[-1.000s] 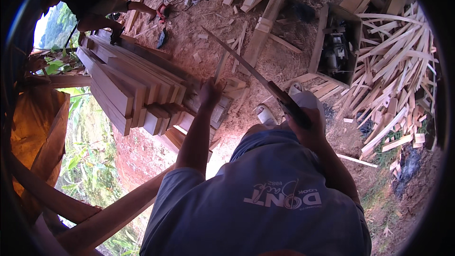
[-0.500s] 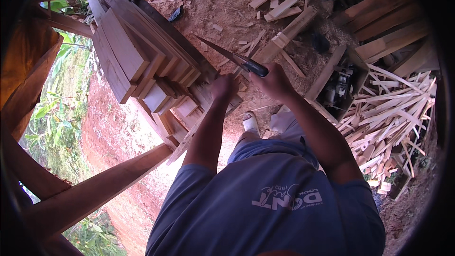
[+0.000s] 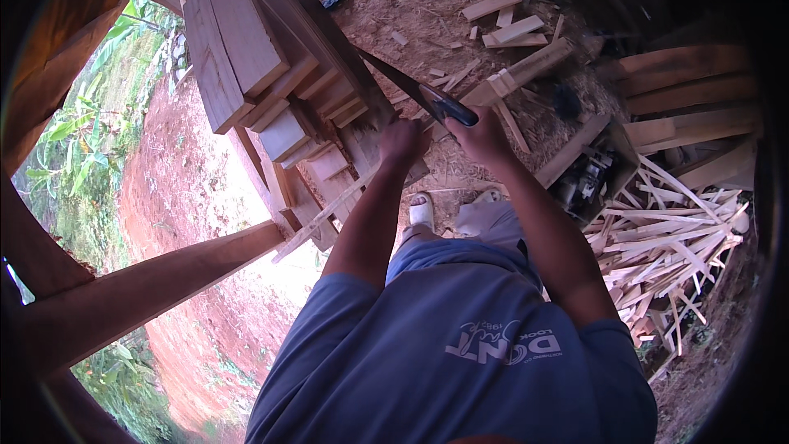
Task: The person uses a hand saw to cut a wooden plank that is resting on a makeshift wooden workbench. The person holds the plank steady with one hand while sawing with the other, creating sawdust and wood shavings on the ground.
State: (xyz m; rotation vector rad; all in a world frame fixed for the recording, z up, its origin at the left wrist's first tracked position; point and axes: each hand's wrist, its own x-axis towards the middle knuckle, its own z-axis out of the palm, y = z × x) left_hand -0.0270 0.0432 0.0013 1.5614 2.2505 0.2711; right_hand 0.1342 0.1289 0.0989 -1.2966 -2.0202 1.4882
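Observation:
My right hand (image 3: 483, 138) is closed around the black handle of a hand saw (image 3: 396, 76). Its long tapered blade points away and to the left, the tip beside the edge of a stack of wooden planks (image 3: 238, 41). My left hand (image 3: 403, 143) is closed on a thin wooden strip (image 3: 349, 197), just left of the saw handle. The strip slants down to the near left, past the ends of the stacked boards. Whether the saw teeth touch the strip is hidden between my hands.
A thick wooden beam (image 3: 156, 284) crosses at the left, before a reddish dirt slope. To the right sit a wooden box with a dark machine (image 3: 588, 177) and a heap of offcut strips (image 3: 666, 234). Short boards (image 3: 514, 30) lie on the sawdust-covered ground ahead.
The view has shifted, so the surroundings sit farther right and lower. Against them, the saw and my right hand have moved forward, away from me. My left hand keeps its grip.

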